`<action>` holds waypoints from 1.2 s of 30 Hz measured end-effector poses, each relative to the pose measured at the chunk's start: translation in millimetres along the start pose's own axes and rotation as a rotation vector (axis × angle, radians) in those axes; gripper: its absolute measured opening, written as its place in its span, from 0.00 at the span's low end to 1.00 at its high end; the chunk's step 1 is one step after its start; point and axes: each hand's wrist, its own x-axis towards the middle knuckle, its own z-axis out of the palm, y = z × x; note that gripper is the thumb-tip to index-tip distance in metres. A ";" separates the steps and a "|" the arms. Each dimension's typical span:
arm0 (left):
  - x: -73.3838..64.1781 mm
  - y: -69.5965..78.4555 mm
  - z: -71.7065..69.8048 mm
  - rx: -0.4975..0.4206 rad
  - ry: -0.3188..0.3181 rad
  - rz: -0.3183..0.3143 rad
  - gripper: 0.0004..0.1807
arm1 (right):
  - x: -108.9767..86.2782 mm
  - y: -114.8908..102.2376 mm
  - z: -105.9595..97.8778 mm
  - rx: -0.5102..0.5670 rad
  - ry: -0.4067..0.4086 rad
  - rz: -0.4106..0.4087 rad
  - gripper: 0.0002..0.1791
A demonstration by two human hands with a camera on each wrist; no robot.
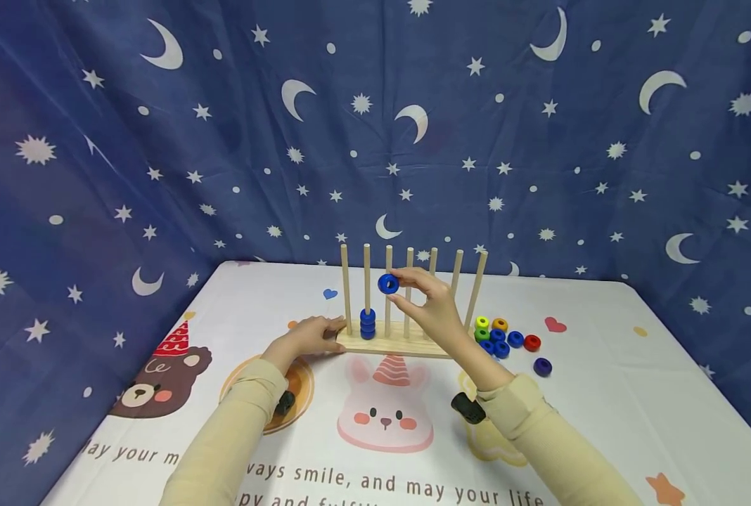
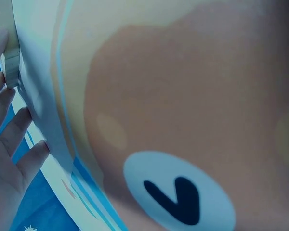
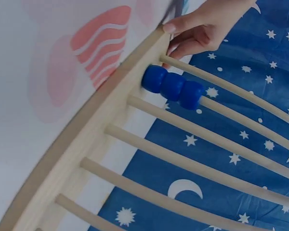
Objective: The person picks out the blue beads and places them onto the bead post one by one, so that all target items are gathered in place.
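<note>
I am far away, and I see a big dark-blue cloth curtain (image 1: 350, 169) with white moons and stars, standing behind a white tabletop (image 1: 603, 407) with animals printed on it. Near the middle of the tabletop's far edge sits a pale wooden rack (image 1: 394, 344) with seven round pegs. The right hand (image 1: 435, 306) is up in front of the pegs. The left hand (image 1: 312, 336) holds the rack's left end, thumb at the front.

Toward the tabletop's right edge, past the rack, lie small, round, shiny rings (I can't tell if they're wood or plastic): yellow (image 1: 482, 322), orange (image 1: 499, 325), green (image 1: 482, 335), red (image 1: 531, 343), four blue (image 1: 515, 339) and purple (image 1: 543, 367). The purple one is nearest me. Three stacked blue rings (image 1: 367, 325) sit low on the second peg from the left. One shiny blue ring (image 1: 388, 284) is pinched between the right thumb and fingers, in front of the third peg, near its top, hole facing the head camera.
</note>
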 end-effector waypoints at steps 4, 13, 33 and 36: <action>-0.9 1.0 -0.4 0.010 0.005 0.016 0.32 | 6.7 -1.9 2.6 -0.031 0.028 -0.026 0.21; -1.8 0.8 1.2 -0.003 0.001 0.013 0.32 | 26.7 -6.8 7.2 -0.086 0.041 -0.061 0.20; -0.3 2.4 -4.0 -0.029 0.003 0.002 0.33 | 62.9 -0.6 7.2 -0.205 -0.086 0.008 0.20; 0.0 2.8 -3.3 -0.013 0.003 0.008 0.33 | 67.1 0.5 7.2 -0.220 -0.113 0.038 0.20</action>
